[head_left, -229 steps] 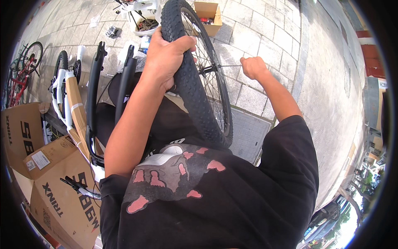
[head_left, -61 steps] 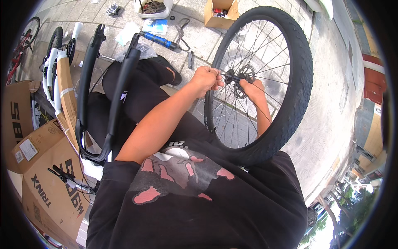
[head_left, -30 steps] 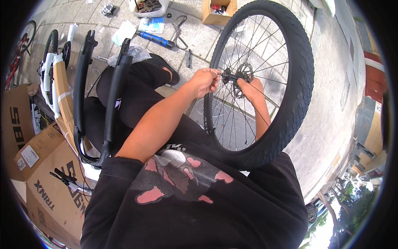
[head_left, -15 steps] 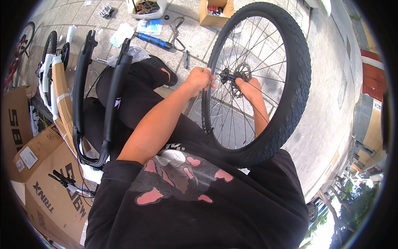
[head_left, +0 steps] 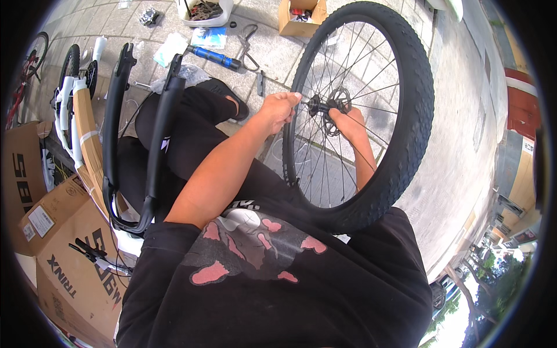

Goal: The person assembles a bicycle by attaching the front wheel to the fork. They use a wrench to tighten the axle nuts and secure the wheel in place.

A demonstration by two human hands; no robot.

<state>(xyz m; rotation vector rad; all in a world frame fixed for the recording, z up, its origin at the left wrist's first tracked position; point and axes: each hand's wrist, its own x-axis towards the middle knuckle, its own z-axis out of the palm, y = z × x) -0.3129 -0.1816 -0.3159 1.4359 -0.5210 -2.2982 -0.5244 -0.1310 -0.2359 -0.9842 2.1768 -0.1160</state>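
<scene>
A bicycle wheel with a thick, knobby black tyre stands upright and slightly tilted at my right side. Through its spokes shows the black hub, with a brake disc on the far end. My right hand reaches in from the disc side and grips the hub, thumb on top. At the hub's near end, my left hand pinches something small and thin that I cannot make out. A black suspension fork leans across my left thigh, its open legs pointing away from me.
Ahead on the paving lie a blue cylinder, a small dark tool and clear plastic. Behind them are a white tub and a small carton. Flattened cardboard and a wrapped white bicycle frame crowd my left.
My left fingertips have shifted slightly up and toward the hub's end, with the fingers closer together. My right hand keeps its grip, and the wheel has barely moved.
</scene>
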